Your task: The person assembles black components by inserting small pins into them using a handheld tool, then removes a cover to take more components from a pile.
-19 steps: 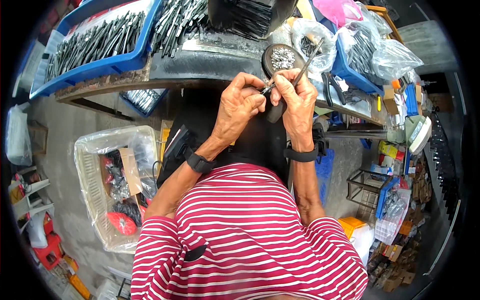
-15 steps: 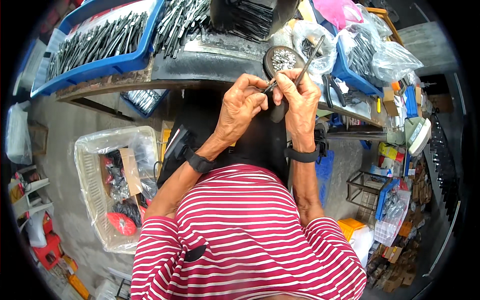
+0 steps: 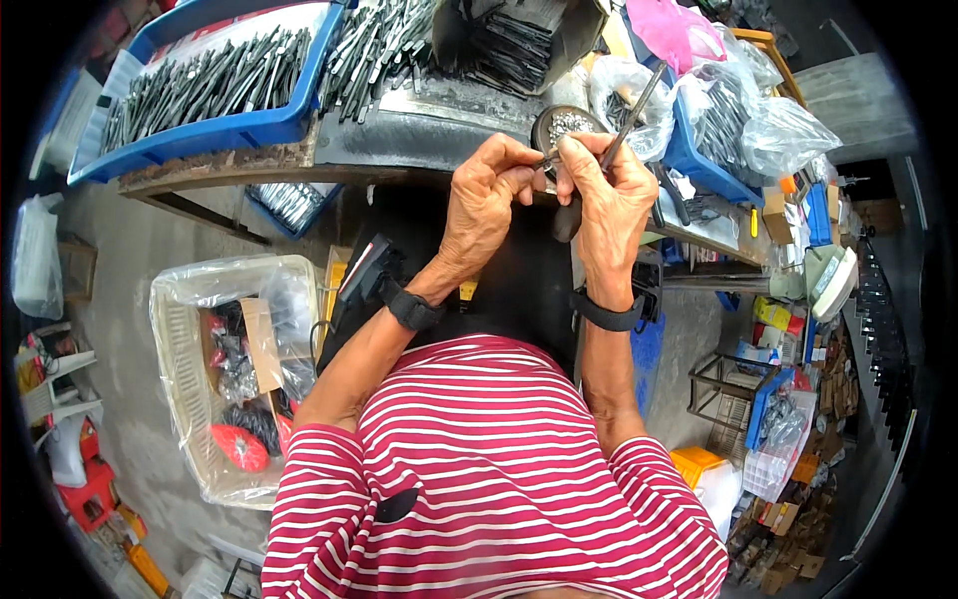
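My left hand (image 3: 481, 205) is closed in a pinch at the bench's front edge, its thumb and forefinger gripping a thin dark metal piece (image 3: 549, 160). My right hand (image 3: 609, 210) meets it there, fingertips closed near the same piece. A long dark rod (image 3: 636, 113), like a slim tool, slants up out of the right hand between thumb and fingers. What the right fingertips pinch is too small to make out. Just beyond the hands stands a round brown dish (image 3: 540, 130) holding small shiny metal parts (image 3: 571, 122).
A blue tray (image 3: 190, 140) of dark slim metal pieces sits at the left of the bench. More pieces (image 3: 374, 55) are heaped beside it, and others lie in an open container (image 3: 449, 45). Black-handled pliers (image 3: 674, 195) lie at the right. A plastic-lined crate (image 3: 180, 399) stands on the floor.
Both hands have moved slightly right within the picture while staying together. The right hand has turned a little, and the rod's upper end has shifted right and up.
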Demonstrator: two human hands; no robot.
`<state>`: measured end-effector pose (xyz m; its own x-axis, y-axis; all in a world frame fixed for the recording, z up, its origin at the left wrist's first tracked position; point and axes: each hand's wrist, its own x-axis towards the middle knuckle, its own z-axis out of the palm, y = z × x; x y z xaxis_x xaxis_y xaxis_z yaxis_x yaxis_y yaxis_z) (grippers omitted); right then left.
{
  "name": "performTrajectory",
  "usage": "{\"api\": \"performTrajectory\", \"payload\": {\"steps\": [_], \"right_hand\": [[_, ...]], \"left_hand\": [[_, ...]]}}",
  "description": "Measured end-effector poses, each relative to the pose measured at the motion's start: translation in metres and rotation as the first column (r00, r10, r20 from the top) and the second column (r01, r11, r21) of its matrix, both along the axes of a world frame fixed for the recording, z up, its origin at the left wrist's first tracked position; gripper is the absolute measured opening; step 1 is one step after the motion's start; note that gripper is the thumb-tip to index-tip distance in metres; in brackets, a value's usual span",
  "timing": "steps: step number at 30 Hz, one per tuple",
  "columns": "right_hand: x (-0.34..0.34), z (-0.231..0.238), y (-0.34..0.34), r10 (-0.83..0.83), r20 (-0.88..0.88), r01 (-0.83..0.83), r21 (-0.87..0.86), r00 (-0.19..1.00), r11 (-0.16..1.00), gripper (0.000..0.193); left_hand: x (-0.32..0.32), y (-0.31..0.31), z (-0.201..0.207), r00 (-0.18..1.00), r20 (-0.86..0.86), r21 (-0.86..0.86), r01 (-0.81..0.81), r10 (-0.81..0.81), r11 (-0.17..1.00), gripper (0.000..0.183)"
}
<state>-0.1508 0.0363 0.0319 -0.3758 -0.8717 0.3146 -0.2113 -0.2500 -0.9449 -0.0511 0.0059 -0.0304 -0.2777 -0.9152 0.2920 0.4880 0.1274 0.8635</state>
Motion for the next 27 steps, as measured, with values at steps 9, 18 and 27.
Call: {"api": "performTrajectory", "payload": {"steps": [9,18,27], "right_hand": [[-0.025,0.030,-0.003,0.199,0.459,-0.164,-0.114,0.866,0.980,0.017],[-0.010,0.051,-0.019,0.230,0.026,-0.184,-0.512,0.973,0.839,0.013],[-0.004,0.044,-0.023,0.215,-0.086,-0.230,-0.482,0.973,0.846,0.008]], "left_hand": [[-0.002,-0.021,-0.003,0.944,-0.290,0.052,0.179,-0.156,0.983,0.006],[-0.007,-0.028,-0.016,0.927,-0.336,0.046,0.195,-0.168,0.980,0.007],[-0.007,-0.027,-0.017,0.944,-0.289,0.052,0.179,-0.157,0.982,0.007]]}}
